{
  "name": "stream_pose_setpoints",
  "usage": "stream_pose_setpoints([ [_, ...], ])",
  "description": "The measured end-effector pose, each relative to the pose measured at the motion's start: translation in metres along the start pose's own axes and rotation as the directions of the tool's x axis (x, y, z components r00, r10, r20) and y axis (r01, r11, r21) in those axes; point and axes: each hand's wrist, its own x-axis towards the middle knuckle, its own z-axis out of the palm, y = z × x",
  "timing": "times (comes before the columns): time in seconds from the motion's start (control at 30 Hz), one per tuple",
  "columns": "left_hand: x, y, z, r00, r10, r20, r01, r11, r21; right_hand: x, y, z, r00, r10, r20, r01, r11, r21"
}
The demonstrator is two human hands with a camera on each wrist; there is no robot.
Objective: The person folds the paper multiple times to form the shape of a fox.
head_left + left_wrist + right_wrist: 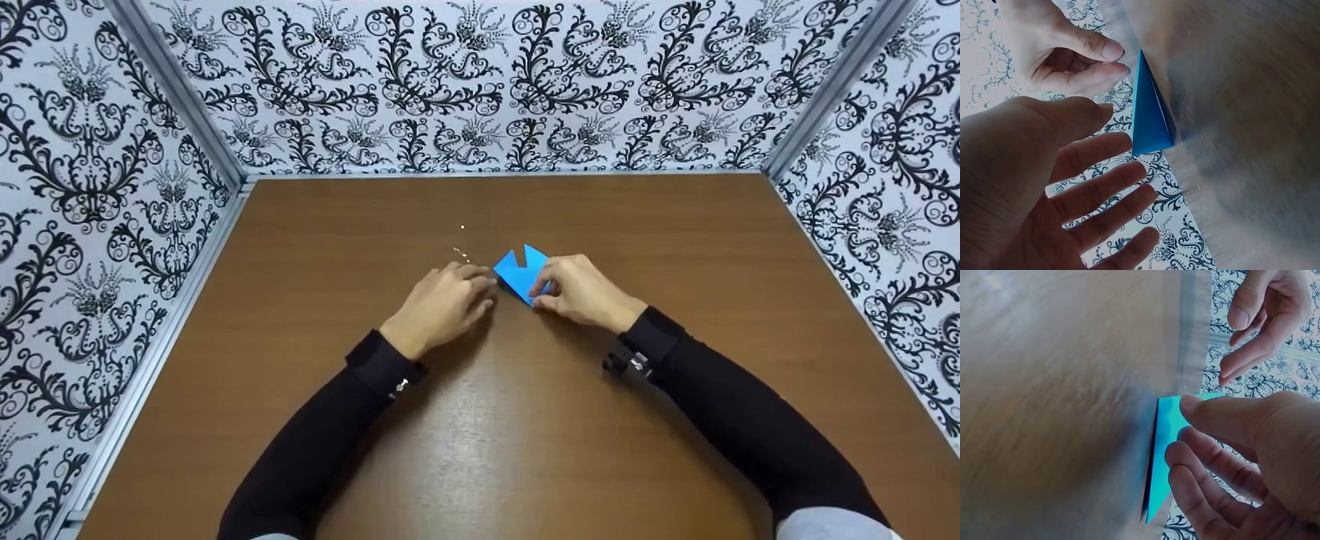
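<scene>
A folded blue paper (517, 274) lies near the middle of the table, with two points and a notch between them on its far side. In the left wrist view the folded paper (1148, 121) shows as a narrow triangle. My right hand (581, 292) is at its right side, thumb and bent fingers over that edge. A small gap shows between these fingertips and the paper in the left wrist view, so no grip is visible. Left of the paper is my left hand (442, 307), its fingers spread and loosely extended, holding nothing.
The brown wooden table (480, 450) runs up to patterned walls (450, 90) at the back and both sides. Metal frame bars (180, 97) stand at the corners. Small bright specks (461, 255) lie on the table beyond my left hand.
</scene>
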Motion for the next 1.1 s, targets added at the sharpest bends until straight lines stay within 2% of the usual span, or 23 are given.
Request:
stream_pose_setpoints([
  [0.3,0.004,0.009,0.004,1.000,0.024,-0.009,-0.024,1.000,0.013,0.000,0.004,-0.008,0.998,0.026,-0.059,-0.027,1.000,-0.009],
  [0.6,0.019,0.023,0.008,0.995,0.025,0.094,-0.029,0.999,0.043,0.004,0.004,-0.016,0.987,0.118,-0.107,-0.113,0.992,0.049],
  [0.73,0.024,0.026,0.011,0.990,0.007,0.143,-0.017,0.997,0.074,0.005,0.004,-0.016,0.981,0.146,-0.127,-0.139,0.989,0.059],
  [0.93,0.026,0.026,0.017,0.980,-0.024,0.197,0.005,0.995,0.100,0.005,0.004,-0.014,0.976,0.158,-0.147,-0.151,0.987,0.060],
  [1.1,0.025,0.024,0.020,0.977,-0.033,0.211,0.014,0.996,0.091,0.004,0.004,-0.011,0.976,0.161,-0.149,-0.154,0.987,0.056],
])
